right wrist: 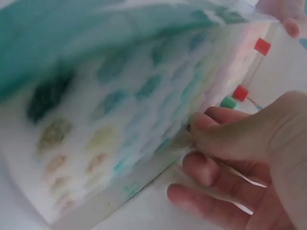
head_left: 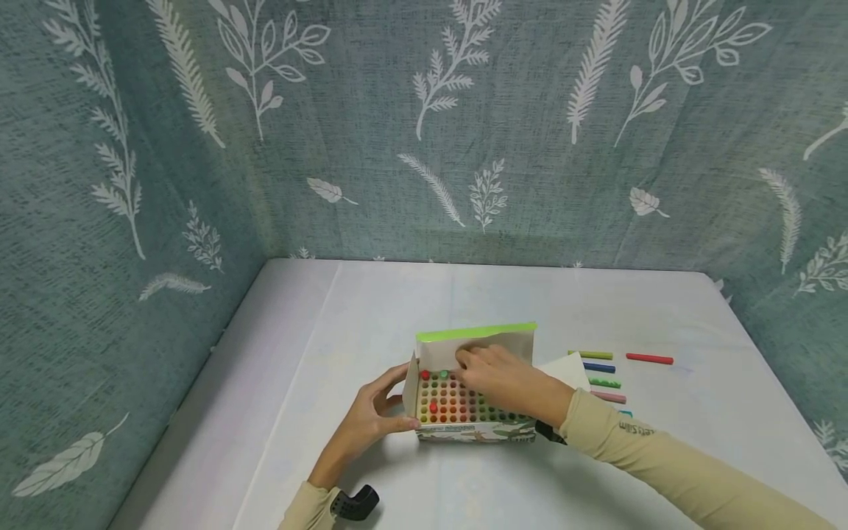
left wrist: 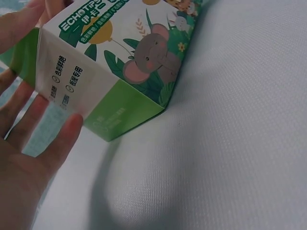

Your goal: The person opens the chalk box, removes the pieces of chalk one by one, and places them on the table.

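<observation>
A box of crayons (head_left: 473, 433) stands with its lid (head_left: 477, 331) raised at the back, showing rows of coloured holes. My left hand (head_left: 367, 416) holds its left end, thumb at the front corner and fingers by the side flap (head_left: 410, 389). Over the back row, my right hand (head_left: 500, 375) pinches with thumb and forefinger; only a small dark bit of the crayon (right wrist: 188, 127) shows between the fingertips. Two red crayon ends (right wrist: 262, 46) and a green one (right wrist: 228, 102) stick up from the holes. An elephant decorates the printed box front (left wrist: 144, 57).
Several loose crayons, including green (head_left: 605, 383), blue (head_left: 599, 367) and pink (head_left: 609, 397), lie right of the box. A red crayon (head_left: 649, 358) lies farther right. White paper (head_left: 568, 369) is beside the box. Patterned cloth (head_left: 371, 132) hangs behind the white table (head_left: 344, 309).
</observation>
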`<action>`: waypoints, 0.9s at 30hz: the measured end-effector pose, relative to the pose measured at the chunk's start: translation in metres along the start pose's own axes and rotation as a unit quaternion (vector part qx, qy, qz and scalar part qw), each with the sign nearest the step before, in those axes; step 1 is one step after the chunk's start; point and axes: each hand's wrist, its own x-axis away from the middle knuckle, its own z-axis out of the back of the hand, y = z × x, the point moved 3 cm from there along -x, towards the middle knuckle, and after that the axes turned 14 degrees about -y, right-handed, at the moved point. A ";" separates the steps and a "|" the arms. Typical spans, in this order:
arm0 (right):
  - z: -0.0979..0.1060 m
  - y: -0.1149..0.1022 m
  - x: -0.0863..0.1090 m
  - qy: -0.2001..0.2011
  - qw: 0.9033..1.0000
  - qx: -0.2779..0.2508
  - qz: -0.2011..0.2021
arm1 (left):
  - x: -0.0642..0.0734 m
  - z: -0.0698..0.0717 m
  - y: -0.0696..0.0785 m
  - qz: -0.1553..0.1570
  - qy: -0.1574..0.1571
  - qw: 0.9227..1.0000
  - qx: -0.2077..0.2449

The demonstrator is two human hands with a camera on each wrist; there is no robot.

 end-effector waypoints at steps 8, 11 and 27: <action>0.000 -0.002 -0.001 -0.038 0.998 -0.059 -0.002 | 0.000 0.000 -0.002 0.006 0.007 1.000 0.000; -0.001 -0.006 -0.002 -0.045 0.995 -0.088 -0.004 | 0.001 0.001 -0.003 0.004 0.008 1.000 -0.004; -0.001 -0.003 0.000 -0.018 0.994 -0.112 -0.003 | -0.001 0.000 -0.003 -0.002 0.001 1.000 -0.009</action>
